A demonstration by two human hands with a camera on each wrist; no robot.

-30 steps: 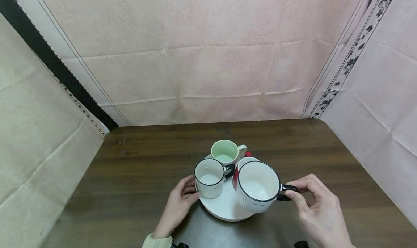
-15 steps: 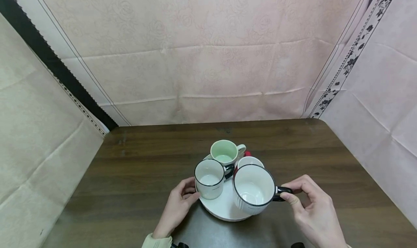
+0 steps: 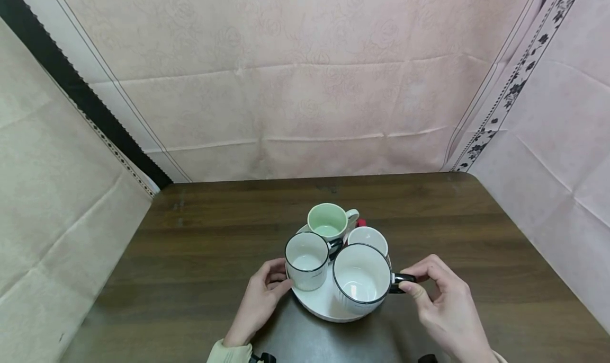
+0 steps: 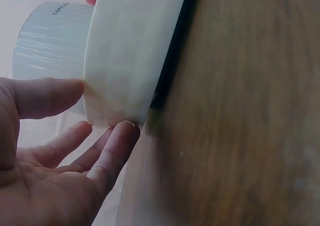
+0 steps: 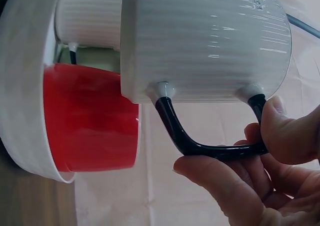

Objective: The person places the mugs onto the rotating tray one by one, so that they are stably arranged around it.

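My right hand (image 3: 445,304) grips the black handle (image 5: 215,151) of a large white mug (image 3: 362,275) with a dark rim. In the right wrist view the mug's base hangs apart from the tray, above its surface. My left hand (image 3: 264,297) holds the edge of a round white tray (image 4: 130,50), thumb at the upper rim and fingertips lower on the side wall. On the tray stand a smaller white mug (image 3: 305,278) with a black handle, a light green mug (image 3: 328,221), and a red mug (image 5: 90,121) with a white inside, partly hidden in the head view.
The tray rests on a brown wooden table (image 3: 214,236). Pale patterned cloth (image 3: 305,87) hangs behind the table and along both sides. A black strip (image 3: 86,95) runs down the left cloth.
My right hand has moved left and a little forward of the red mug with the large mug, bringing it further over the tray. The left hand, the tray and the other mugs stay put.
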